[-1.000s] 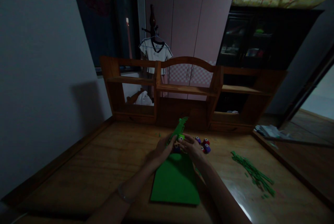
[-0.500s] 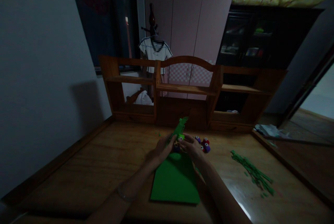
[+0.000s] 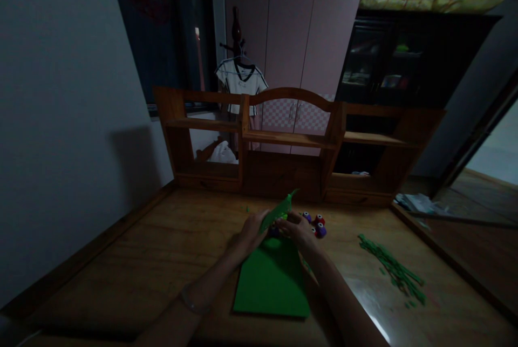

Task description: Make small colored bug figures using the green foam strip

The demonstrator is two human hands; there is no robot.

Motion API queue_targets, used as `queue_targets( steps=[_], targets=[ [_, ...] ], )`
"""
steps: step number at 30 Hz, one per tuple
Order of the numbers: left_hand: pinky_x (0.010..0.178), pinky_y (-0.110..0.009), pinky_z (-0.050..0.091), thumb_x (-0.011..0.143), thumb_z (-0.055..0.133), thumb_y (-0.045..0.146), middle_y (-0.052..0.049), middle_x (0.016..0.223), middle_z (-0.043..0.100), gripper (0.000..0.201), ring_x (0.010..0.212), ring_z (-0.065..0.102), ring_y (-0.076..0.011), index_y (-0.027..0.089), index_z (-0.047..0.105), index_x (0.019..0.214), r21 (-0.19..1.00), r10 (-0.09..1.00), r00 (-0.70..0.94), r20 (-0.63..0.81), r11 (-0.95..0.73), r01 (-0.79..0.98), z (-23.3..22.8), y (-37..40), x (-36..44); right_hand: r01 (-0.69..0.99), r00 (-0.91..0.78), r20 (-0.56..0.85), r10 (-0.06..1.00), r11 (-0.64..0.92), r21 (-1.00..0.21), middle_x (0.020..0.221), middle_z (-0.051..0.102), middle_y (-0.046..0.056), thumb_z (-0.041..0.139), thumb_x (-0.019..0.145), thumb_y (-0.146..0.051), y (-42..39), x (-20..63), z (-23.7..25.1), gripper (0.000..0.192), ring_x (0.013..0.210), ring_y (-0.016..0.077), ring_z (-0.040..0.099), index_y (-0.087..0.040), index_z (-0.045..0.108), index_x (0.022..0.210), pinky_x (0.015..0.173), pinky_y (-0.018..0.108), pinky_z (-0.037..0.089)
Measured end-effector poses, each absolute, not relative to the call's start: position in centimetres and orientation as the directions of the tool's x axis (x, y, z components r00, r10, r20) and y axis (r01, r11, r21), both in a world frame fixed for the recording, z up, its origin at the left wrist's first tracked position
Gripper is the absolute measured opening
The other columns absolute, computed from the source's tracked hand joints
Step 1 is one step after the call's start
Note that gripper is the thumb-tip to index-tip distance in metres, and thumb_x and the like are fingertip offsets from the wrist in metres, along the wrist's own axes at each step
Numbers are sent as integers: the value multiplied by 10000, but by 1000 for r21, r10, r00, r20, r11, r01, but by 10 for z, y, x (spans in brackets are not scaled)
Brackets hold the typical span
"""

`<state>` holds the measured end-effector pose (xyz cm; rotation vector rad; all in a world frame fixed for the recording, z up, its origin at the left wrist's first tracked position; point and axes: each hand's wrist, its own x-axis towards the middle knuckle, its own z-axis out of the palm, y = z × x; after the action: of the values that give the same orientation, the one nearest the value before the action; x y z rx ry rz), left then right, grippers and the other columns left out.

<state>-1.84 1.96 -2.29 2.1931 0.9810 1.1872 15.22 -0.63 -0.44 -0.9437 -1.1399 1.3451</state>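
My left hand [image 3: 251, 228] is closed around the lower left edge of a thin green cut-out piece [image 3: 275, 216], which is tilted up above the table. A narrow frayed tip sticks out at its top right. My right hand [image 3: 299, 230] is closed at the piece's right side, with its fingertips on a small bright green piece [image 3: 284, 217] that is mostly hidden. Below both hands lies a green rectangular board or sheet [image 3: 271, 285]. A dark purple round piece [image 3: 274, 231] shows between the hands, partly covered.
Several small purple and red round pieces with white eye-like dots [image 3: 320, 229] sit just right of my right hand. A heap of green strips and scraps [image 3: 392, 269] lies farther right on the wooden table [image 3: 162, 250]. A wooden shelf unit [image 3: 289, 139] stands along the back edge.
The green cut-out has tilted over to the right and lower, its tip now pointing rightward. The bright green piece, clearly seen before, is now mostly covered.
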Motion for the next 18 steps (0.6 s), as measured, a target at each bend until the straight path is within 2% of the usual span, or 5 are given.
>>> queue_targets(
  steps=[3, 7, 10, 13, 18],
  targets=[
    [915, -354, 418, 823, 520, 332, -112, 1165, 610, 407, 1064, 560, -261, 157, 554, 1189, 634, 736, 379, 561, -677, 374, -33, 25, -23, -138, -62, 72, 995, 63, -988, 888, 693, 62, 738, 640, -305, -7, 153, -3, 347, 743, 187, 632, -167, 671, 952, 612, 252, 469],
    [913, -386, 429, 752, 587, 311, -133, 1173, 611, 480, 1058, 568, -282, 134, 556, 1197, 648, 761, 373, 531, -649, 400, -34, 23, -24, -66, -37, 44, 998, 41, -997, 917, 701, 58, 678, 591, -214, -7, 155, 1, 305, 777, 202, 640, -166, 679, 892, 620, 249, 471],
    [927, -403, 422, 732, 589, 286, -148, 1202, 599, 519, 1081, 557, -294, 116, 548, 1220, 648, 767, 367, 527, -642, 411, -24, 16, -24, 26, -10, 43, 999, 43, -999, 793, 700, 43, 637, 560, -194, -6, 155, 6, 222, 699, 199, 628, -159, 674, 776, 574, 247, 458],
    [860, -365, 456, 736, 582, 270, -116, 1126, 644, 466, 994, 594, -270, 143, 584, 1184, 676, 779, 369, 506, -624, 391, -13, 10, -23, 94, 26, 46, 999, 43, -995, 675, 671, 24, 632, 537, -192, -8, 154, 10, 169, 619, 182, 597, -164, 657, 702, 532, 242, 436],
    [784, -309, 479, 798, 542, 319, -88, 1028, 677, 385, 931, 611, -248, 140, 627, 1128, 737, 776, 404, 484, -610, 290, -7, 9, -19, -2, 10, 16, 1000, 16, -1000, 686, 671, 39, 667, 595, -286, -14, 151, 13, 175, 629, 191, 617, -171, 661, 727, 553, 258, 452]
  ],
)
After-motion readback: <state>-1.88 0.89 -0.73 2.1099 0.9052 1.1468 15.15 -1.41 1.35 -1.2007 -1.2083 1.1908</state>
